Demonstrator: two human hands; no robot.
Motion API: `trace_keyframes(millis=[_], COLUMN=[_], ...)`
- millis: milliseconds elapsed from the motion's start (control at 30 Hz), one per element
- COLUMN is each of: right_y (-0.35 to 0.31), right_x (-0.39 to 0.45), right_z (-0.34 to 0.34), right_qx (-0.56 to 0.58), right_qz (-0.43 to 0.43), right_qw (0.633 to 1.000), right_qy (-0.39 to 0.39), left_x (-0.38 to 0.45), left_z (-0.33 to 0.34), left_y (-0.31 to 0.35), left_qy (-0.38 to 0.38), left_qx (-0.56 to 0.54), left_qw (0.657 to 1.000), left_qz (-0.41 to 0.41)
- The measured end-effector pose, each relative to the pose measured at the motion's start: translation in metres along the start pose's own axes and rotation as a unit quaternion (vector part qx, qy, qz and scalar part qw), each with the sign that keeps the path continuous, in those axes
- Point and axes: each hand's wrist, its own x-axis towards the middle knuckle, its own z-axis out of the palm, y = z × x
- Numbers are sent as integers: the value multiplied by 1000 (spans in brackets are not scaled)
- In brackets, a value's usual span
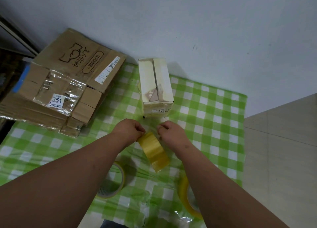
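Yellow tape roll (pixel 153 152), held by left hand (pixel 130 130), clear of box (pixel 154 83) edge.

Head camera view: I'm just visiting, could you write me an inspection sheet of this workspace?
Surface: green-and-white checked cloth, spread flat.
Job's things: yellow tape roll held above the cloth; white box, flaps shut, beyond it.
Clutter: flattened cartons stacked at left; spare roll and second roll lying under the forearms.
Fingers: left hand grips the tape roll; right hand pinches at its upper edge.
Cables: nothing seen.
Surroundings: pale wall behind; tiled floor at right.
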Motion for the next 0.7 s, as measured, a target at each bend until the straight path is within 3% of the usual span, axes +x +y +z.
trace_keyframes(millis=[100,167,233,300,333,433,500,700], right_y=[0,-3,-7,-13,-15,-20,-20,-16], right_x=[-1,-6,-9,-6,-3,6,10,17], right_z=[-9,-15,-23,-30,-33,-38,-39,-44], right_qx=[59,102,103,43,-1,-121,-136,-131], right_qz=[-40,-94,-185,-261,-281,-322,-341,-364], right_qw=[992,969,937,923,924,915,909,903], right_qy=[102,203,280,280,259,210,197,186], left_x=[1,1,-1,-5,-7,-8,-6,-1], left_z=[-3,-7,-14,-25,-30,-35,-32,-31], left_y=[-2,-2,0,5,11,28,37,36], left_qy=[-10,23,151,299,327,281,241,222], left_qx=[7,17,-1,-48,-50,47,102,109], left_qw=[1000,1000,987,940,918,895,893,887], left_qz=[0,13,57,156,218,343,367,390])
